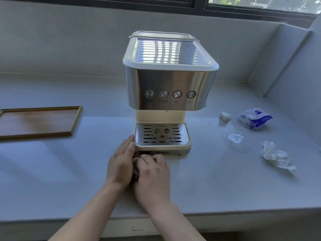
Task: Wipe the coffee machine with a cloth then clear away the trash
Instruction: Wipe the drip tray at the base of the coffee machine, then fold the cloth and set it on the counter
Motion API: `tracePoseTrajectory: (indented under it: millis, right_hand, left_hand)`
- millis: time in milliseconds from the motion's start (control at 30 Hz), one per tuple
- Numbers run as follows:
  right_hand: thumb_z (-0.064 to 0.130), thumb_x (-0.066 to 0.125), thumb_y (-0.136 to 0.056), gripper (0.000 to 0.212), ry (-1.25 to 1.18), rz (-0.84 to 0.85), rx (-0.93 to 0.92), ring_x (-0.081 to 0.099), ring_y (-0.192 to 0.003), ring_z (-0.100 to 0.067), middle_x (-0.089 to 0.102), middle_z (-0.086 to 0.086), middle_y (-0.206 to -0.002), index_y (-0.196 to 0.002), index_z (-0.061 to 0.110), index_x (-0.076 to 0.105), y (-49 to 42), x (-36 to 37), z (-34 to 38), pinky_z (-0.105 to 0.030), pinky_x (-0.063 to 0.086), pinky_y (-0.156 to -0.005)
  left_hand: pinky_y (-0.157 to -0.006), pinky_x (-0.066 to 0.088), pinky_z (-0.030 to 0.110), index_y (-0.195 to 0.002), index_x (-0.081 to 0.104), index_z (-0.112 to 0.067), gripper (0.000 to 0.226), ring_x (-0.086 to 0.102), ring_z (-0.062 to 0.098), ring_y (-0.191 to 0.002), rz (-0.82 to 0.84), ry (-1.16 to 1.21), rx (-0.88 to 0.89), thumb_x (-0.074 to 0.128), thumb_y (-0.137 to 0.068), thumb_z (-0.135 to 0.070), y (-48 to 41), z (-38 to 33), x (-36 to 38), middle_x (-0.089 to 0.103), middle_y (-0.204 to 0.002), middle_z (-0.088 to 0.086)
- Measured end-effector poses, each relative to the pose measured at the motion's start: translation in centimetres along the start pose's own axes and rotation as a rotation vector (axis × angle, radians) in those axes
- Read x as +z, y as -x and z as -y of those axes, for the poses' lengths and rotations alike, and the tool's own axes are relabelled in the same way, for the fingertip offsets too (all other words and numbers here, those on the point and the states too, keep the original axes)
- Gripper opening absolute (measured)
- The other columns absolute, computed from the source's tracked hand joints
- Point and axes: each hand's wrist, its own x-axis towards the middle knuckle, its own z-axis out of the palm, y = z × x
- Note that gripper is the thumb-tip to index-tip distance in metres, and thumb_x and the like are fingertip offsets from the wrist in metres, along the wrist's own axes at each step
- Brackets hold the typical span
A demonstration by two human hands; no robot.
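Note:
A steel and cream coffee machine (171, 87) stands on the white counter, its drip tray (161, 134) facing me. Just in front of the tray's left corner, my left hand (121, 162) and my right hand (152, 173) press together around a small dark cloth (135, 160); only a sliver of it shows between them. To the right of the machine lies the trash: a small tissue wad (225, 116), a blue and white plastic wrapper (255, 118), a clear plastic lid (236, 140) and a larger crumpled tissue (276, 156).
A shallow wooden tray (39, 121) lies on the counter (52, 171) at the left. A wall with a window ledge runs behind the machine, and a side wall closes the right end. The counter's front edge is close below my forearms.

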Motion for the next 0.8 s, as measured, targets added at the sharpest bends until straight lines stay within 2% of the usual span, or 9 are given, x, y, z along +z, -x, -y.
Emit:
tracePoseTrajectory:
  millis: [33,67,133,200,267,367,467,633,800]
  right_hand:
    - [0.032,0.044,-0.084,0.023,-0.017,0.030,-0.016,0.043,-0.099,-0.020,0.061,0.015,-0.106,-0.099,0.031,0.062,-0.1,0.1,0.3,-0.039,0.038,-0.081]
    - [0.035,0.043,-0.085,0.024,-0.036,0.061,-0.036,0.043,-0.100,-0.020,0.061,0.015,-0.107,-0.099,0.031,0.061,-0.1,0.0,0.5,-0.039,0.038,-0.081]
    - [0.040,0.040,-0.087,0.027,-0.072,0.128,-0.092,0.043,-0.102,-0.020,0.062,0.016,-0.109,-0.100,0.032,0.062,0.0,-0.4,0.7,-0.041,0.038,-0.083]
    - [0.039,0.042,-0.085,0.028,-0.098,0.197,-0.151,0.044,-0.104,-0.020,0.064,0.016,-0.111,-0.101,0.031,0.063,0.4,-1.2,0.8,-0.043,0.037,-0.085]
    - [0.037,0.039,-0.082,0.031,-0.119,0.243,-0.204,0.044,-0.103,-0.019,0.065,0.016,-0.111,-0.100,0.030,0.064,1.0,-1.9,0.3,-0.040,0.037,-0.086]
    - [0.033,0.037,-0.078,0.034,-0.115,0.279,-0.252,0.045,-0.100,-0.018,0.065,0.017,-0.108,-0.097,0.029,0.064,2.1,-3.3,-0.8,-0.037,0.038,-0.083]
    - [0.031,0.043,-0.079,0.025,-0.105,0.268,-0.253,0.047,-0.088,-0.020,0.065,0.014,-0.099,-0.092,0.029,0.063,3.7,-4.7,-2.2,-0.033,0.042,-0.079]
    - [0.025,0.040,-0.073,0.022,0.042,0.151,0.018,0.051,-0.072,-0.022,0.059,0.008,-0.075,-0.080,0.028,0.060,3.5,-7.3,-4.9,-0.030,0.042,-0.067]
    - [0.009,0.053,-0.056,0.036,-0.037,0.069,0.093,0.038,-0.056,-0.015,0.040,0.017,-0.054,-0.060,0.039,0.033,1.8,-10.3,-4.2,-0.022,0.029,-0.059]
  left_hand:
    - [-0.061,0.049,0.037,-0.100,0.071,-0.019,0.051,0.064,0.028,-0.073,0.056,0.159,-0.103,0.044,-0.088,-0.061,-0.2,-0.5,-0.5,0.070,-0.090,0.005]
    - [-0.051,0.046,0.031,-0.090,0.073,-0.018,0.050,0.063,0.028,-0.062,0.118,0.298,-0.174,0.048,-0.087,-0.061,-0.2,-1.1,-1.1,0.070,-0.082,0.008]
    - [-0.060,0.052,0.018,-0.097,0.078,-0.025,0.040,0.072,0.007,-0.082,0.166,0.428,-0.174,0.048,-0.093,-0.051,0.0,-1.5,-2.0,0.076,-0.103,-0.004]
    - [-0.080,0.046,0.010,-0.116,0.072,-0.025,0.034,0.060,-0.008,-0.109,0.129,0.424,-0.165,0.046,-0.100,-0.039,0.4,-1.5,-2.9,0.066,-0.128,-0.010]
    - [-0.100,0.038,0.019,-0.132,0.061,-0.018,0.036,0.049,0.003,-0.130,0.125,0.313,-0.128,0.041,-0.104,-0.028,1.0,-1.0,-3.7,0.057,-0.141,-0.004]
    - [-0.115,0.033,0.033,-0.132,0.059,-0.017,0.035,0.049,0.006,-0.130,0.156,0.057,-0.037,0.047,-0.100,-0.023,3.0,-0.6,-4.8,0.060,-0.137,-0.004]
    - [-0.111,0.037,0.029,-0.129,0.062,-0.028,0.042,0.051,-0.002,-0.125,0.221,-0.113,0.007,0.049,-0.089,-0.032,5.9,-0.6,-5.7,0.062,-0.132,-0.014]
    - [-0.109,0.037,0.028,-0.135,0.057,-0.025,0.055,0.052,0.009,-0.127,0.184,-0.347,0.019,0.062,-0.085,-0.004,8.6,-0.3,-6.3,0.058,-0.136,-0.009]
    - [-0.108,0.031,0.024,-0.150,0.033,-0.028,0.071,0.038,0.008,-0.137,0.294,-0.584,0.047,0.057,-0.084,-0.023,9.3,-1.9,-5.7,0.040,-0.152,-0.010]
